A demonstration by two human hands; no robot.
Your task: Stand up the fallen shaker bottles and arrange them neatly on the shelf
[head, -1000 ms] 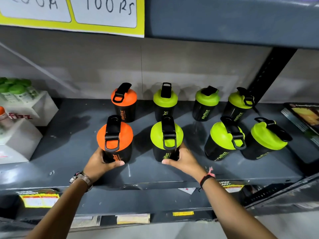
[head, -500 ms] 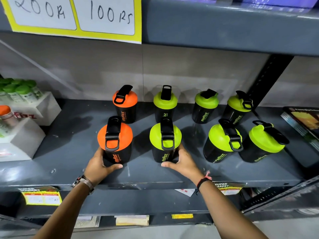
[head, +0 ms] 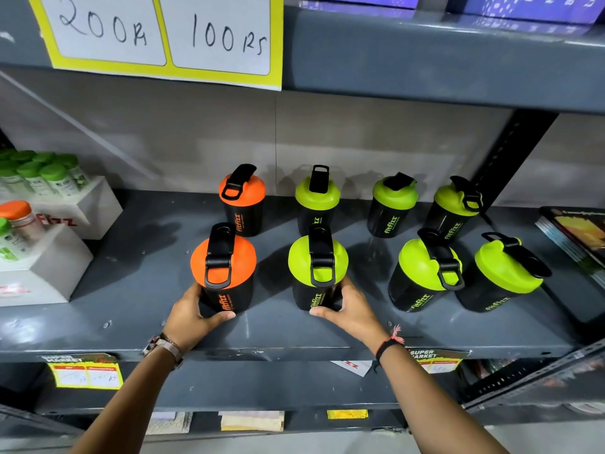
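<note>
Several black shaker bottles stand upright in two rows on the grey shelf (head: 137, 290). My left hand (head: 193, 317) grips the base of the front orange-lidded bottle (head: 224, 267). Around the base of the front green-lidded bottle (head: 317, 263) is my right hand (head: 348, 306). Two more green-lidded bottles (head: 425, 267) (head: 505, 270) stand to the right in the front row. Behind them stand an orange-lidded bottle (head: 242, 198) and three green-lidded ones (head: 317, 198) (head: 393, 201) (head: 455, 204).
White display boxes (head: 49, 267) with small green- and orange-capped jars stand at the left. Flat packets (head: 576, 237) lie at the right edge. A black upright post (head: 510, 158) rises at the back right. A price sign (head: 163, 34) hangs on the shelf above.
Both hands stay on the same two front bottles. The view has tilted up a little, showing more of the price sign; the bottles have hardly shifted.
</note>
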